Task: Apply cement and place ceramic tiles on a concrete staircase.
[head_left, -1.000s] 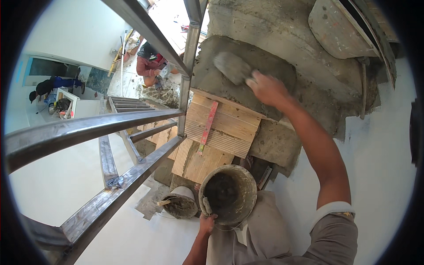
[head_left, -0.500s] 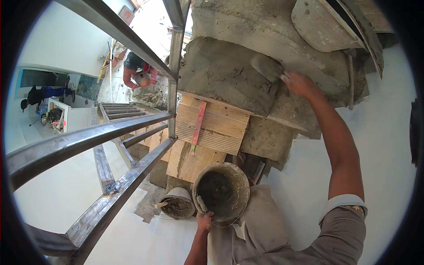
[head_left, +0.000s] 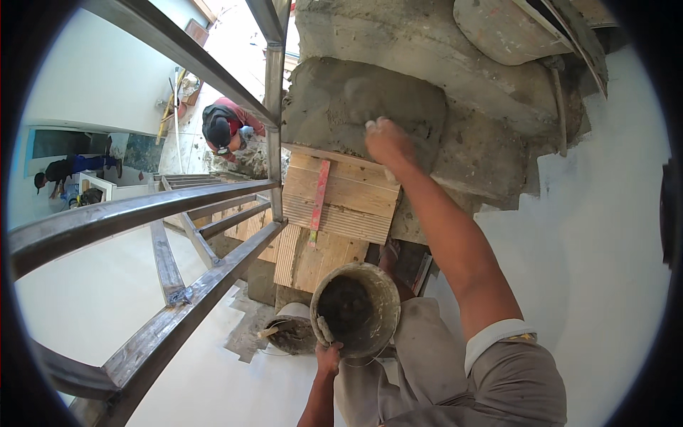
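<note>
My right hand (head_left: 390, 144) is closed round a trowel (head_left: 361, 91), whose blade is blurred against a bed of wet grey mortar (head_left: 320, 89) on a stair step. My left hand (head_left: 329, 358) grips the near rim of a round bucket (head_left: 386, 306), tilted towards me at my legs, with dark grey mix inside. Just below the mortar lie wood-look tiles (head_left: 356, 188) covering the lower steps. Across these tiles rests a red spirit level (head_left: 320, 196).
A metal stair railing (head_left: 213, 249) runs along the left. Beside my bucket stands a smaller bucket (head_left: 292, 334) with a handled tool. Beyond the railing one person (head_left: 220, 128) crouches; another (head_left: 64, 171) is farther off. A mortar-stained tub (head_left: 498, 32) sits upper right.
My right hand has swept left across the mortar with the trowel, leaving a smoother surface. My left hand stays on the bucket. The crouching person has bent forward.
</note>
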The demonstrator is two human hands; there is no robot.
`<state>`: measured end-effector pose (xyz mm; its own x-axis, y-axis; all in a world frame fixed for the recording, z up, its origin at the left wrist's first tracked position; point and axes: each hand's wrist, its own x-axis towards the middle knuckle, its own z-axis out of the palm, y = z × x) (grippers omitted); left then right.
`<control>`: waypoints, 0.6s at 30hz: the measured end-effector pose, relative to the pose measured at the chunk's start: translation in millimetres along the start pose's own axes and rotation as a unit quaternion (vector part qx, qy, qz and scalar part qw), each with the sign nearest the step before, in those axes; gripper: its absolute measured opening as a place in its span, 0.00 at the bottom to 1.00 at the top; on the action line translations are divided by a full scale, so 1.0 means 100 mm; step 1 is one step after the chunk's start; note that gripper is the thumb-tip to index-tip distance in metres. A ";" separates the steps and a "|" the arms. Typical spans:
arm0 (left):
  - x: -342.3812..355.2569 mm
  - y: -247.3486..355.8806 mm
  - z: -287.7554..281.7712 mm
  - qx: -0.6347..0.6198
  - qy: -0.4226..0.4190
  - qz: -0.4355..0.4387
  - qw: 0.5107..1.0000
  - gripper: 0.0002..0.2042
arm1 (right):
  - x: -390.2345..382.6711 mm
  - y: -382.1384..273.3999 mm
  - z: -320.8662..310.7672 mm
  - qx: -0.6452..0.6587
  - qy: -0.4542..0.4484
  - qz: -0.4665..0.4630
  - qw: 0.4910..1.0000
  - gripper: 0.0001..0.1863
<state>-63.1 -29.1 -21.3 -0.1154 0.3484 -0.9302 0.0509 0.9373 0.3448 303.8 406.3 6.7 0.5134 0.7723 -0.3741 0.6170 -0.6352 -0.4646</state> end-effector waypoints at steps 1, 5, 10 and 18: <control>-0.06 0.11 0.10 -0.031 0.014 -0.023 0.999 0.19 | 0.05 0.06 0.01 -0.006 0.009 0.005 1.000 0.19; -0.07 0.07 0.08 -0.040 0.049 0.000 0.998 0.14 | -0.07 0.07 -0.07 -0.114 -0.057 -0.168 0.978 0.18; -0.09 0.01 0.04 -0.036 0.017 -0.004 0.999 0.16 | -0.11 0.82 -0.78 -0.197 -0.029 -0.088 0.976 0.19; 0.11 -0.19 -0.10 -0.020 -0.014 0.061 0.998 0.15 | -0.80 1.91 -1.06 0.041 0.048 0.125 0.990 0.22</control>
<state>-75.3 -42.5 -37.0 -0.0825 0.4609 -0.8836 0.0222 0.8872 0.4608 444.3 222.1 33.0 0.7013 0.5836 -0.4094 0.4140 -0.8010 -0.4325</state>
